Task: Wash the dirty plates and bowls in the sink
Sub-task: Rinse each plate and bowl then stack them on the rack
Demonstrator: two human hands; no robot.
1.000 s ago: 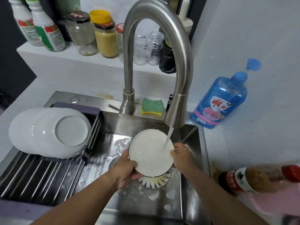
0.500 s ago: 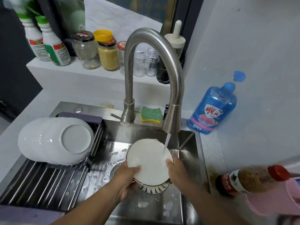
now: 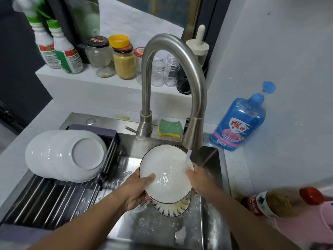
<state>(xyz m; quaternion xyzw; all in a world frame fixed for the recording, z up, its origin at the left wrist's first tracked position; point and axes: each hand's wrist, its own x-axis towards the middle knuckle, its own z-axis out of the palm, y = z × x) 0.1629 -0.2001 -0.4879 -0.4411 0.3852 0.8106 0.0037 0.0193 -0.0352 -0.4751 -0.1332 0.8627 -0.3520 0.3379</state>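
A white plate with a dark rim (image 3: 166, 173) is held tilted over the steel sink (image 3: 210, 210), under water running from the faucet (image 3: 192, 136). My left hand (image 3: 137, 192) grips its lower left edge, thumb lying on the plate's face. My right hand (image 3: 200, 179) holds the right edge where the stream lands. Below it in the basin sits a patterned bowl (image 3: 171, 207), mostly hidden by the plate. Washed white plates (image 3: 66, 156) lean stacked on the drying rack (image 3: 54, 201) to the left.
A green and yellow sponge (image 3: 169, 128) lies on the sink ledge behind the faucet. A blue dish soap bottle (image 3: 239, 123) stands at the right. A brown sauce bottle (image 3: 277, 201) lies at the near right. Jars and spray bottles (image 3: 59, 49) line the back shelf.
The view tipped up and back a little. The plate stays under the stream between both hands, and my left thumb has moved onto its face.
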